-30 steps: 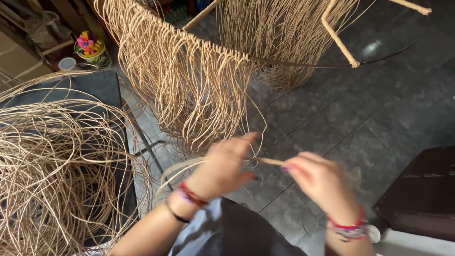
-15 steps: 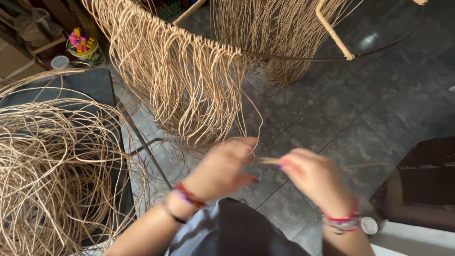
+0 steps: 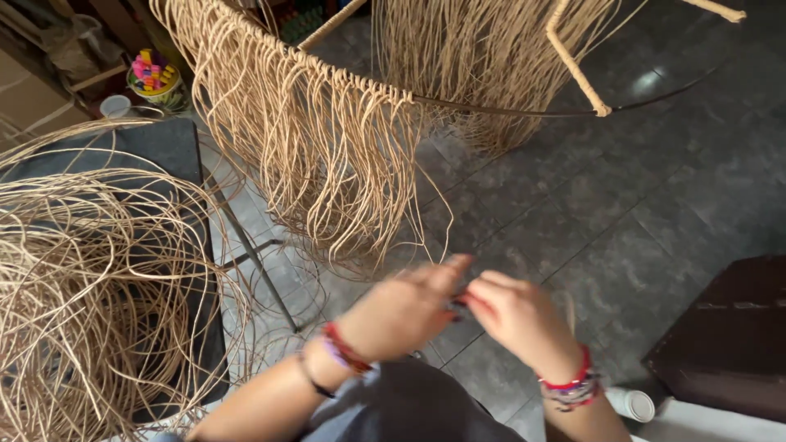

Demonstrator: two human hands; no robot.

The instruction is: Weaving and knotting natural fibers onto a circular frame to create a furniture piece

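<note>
**Hands meet on a strand below the half-fringed hoop**

The person's left hand (image 3: 405,307) and right hand (image 3: 512,315) come together low in the head view, fingertips touching at the middle; both are blurred, so it cannot be told for certain what they pinch, though a thin pale strand seems to run between the fingertips; neither hand is spread, the fingers of each being curled inward toward the other. Bead bracelets (image 3: 573,389) ring the right wrist, and a red and purple band sits on the left.

Above the hands hangs a dark metal hoop (image 3: 508,108), tilted across the frame; a fringe of knotted cane strands (image 3: 327,155) covers its left stretch and falls in loose curls almost to the hands; a second curtain of strands (image 3: 483,57) hangs behind it. As a judgement, the work stands partway: the left part of the hoop is thickly tied, while the stretch toward the right is bare metal apart from a wrapped spoke (image 3: 577,65) crossing it.

At the left, a large loose coil of cane (image 3: 90,303) lies on a dark table (image 3: 164,147), well apart from the hands, so plenty of material remains; a small tub of coloured pieces (image 3: 154,78) stands beyond it on the grey tiled floor (image 3: 655,188).
</note>
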